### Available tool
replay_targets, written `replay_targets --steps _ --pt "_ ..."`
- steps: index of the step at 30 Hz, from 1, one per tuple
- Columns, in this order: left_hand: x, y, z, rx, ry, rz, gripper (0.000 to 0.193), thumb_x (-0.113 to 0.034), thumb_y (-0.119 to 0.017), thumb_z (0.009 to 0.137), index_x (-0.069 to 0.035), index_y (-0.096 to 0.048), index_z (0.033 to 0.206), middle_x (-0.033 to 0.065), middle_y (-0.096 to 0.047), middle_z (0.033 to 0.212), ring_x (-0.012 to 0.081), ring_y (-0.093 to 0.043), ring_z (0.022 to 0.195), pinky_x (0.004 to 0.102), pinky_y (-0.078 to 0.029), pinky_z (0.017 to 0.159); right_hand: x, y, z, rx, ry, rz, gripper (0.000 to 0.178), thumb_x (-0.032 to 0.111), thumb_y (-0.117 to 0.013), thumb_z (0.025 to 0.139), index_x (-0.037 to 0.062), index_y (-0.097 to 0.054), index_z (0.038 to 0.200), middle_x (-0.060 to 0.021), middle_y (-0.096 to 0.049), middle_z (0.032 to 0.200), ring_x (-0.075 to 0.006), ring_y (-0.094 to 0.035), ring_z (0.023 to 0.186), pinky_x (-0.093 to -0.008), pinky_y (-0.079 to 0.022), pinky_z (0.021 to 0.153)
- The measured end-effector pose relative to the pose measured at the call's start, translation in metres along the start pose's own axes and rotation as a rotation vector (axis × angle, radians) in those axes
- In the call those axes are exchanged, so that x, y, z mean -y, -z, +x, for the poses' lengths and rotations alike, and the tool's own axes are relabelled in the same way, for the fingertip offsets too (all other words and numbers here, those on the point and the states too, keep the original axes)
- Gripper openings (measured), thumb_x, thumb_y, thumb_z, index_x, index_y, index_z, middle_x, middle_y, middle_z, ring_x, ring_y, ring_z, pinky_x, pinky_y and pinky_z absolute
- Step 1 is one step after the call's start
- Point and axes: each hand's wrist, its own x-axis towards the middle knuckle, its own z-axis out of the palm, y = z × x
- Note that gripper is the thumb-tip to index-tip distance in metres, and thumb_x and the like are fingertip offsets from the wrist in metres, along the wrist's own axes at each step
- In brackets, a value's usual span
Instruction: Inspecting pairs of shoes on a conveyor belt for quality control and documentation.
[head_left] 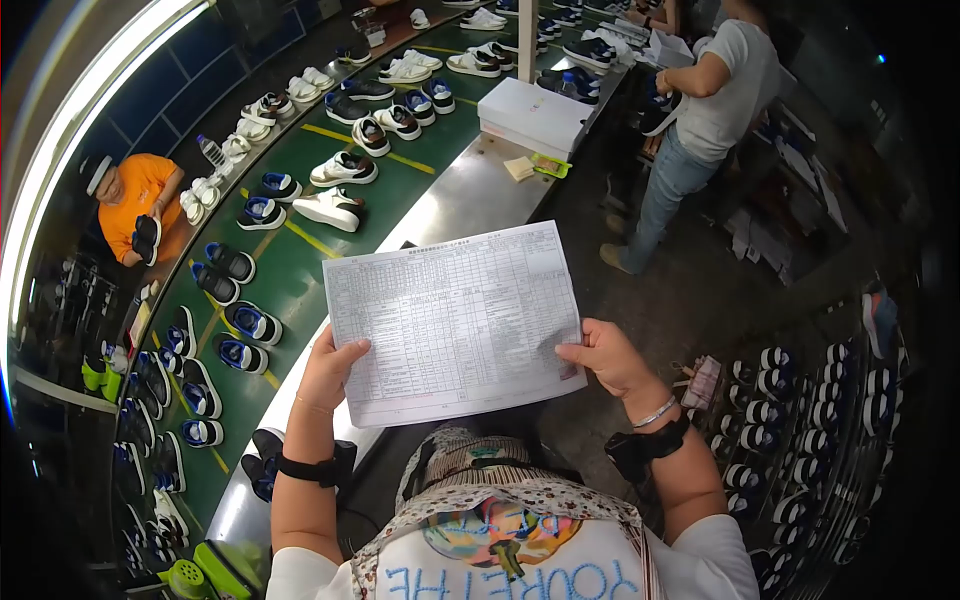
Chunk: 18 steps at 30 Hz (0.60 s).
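Note:
A white printed sheet of paper (455,325), covered in a fine table, is held up before me, slightly tilted. My left hand (328,372) pinches its left edge, thumb on top. On the opposite edge, my right hand (612,358) grips the paper the same way, with its thumb over the front and the other fingers behind. Black straps with small boxes circle both forearms. Behind the sheet, part of the metal table edge is hidden.
To my left runs a green conveyor belt (300,262) with several rows of shoes. A white shoebox (535,115) sits on the metal ledge ahead. One person in orange (150,200) holds a shoe; another stands at right (705,110). Shoe racks (800,430) fill the lower right.

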Motion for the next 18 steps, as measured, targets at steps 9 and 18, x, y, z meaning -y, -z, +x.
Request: replay_targets --steps 9,18 --pt "0.033 0.046 0.064 -0.201 -0.02 0.059 0.059 0.008 -0.053 0.075 0.0 -0.031 0.128 0.0136 -0.053 0.112 0.0207 -0.055 0.098 0.0312 -0.044 0.086 -0.04 -0.029 0.109 -0.269 0.053 -0.036 0.026 0.018 -0.065 0.079 -0.0034 -0.056 0.092 -0.0056 -0.061 0.082 -0.0092 -0.056 0.069 -0.0234 -0.046 0.061" --pt "-0.002 0.003 0.088 0.407 -0.529 0.969 0.084 -0.034 -0.068 0.071 -0.004 -0.023 0.135 0.0187 -0.035 0.132 0.0312 -0.033 0.123 0.0337 -0.027 0.1 -0.039 -0.067 0.174 -0.228 0.077 0.022 0.03 0.024 -0.061 0.083 -0.0032 -0.055 0.094 -0.007 -0.06 0.086 -0.0105 -0.056 0.076 -0.0241 -0.046 0.068"
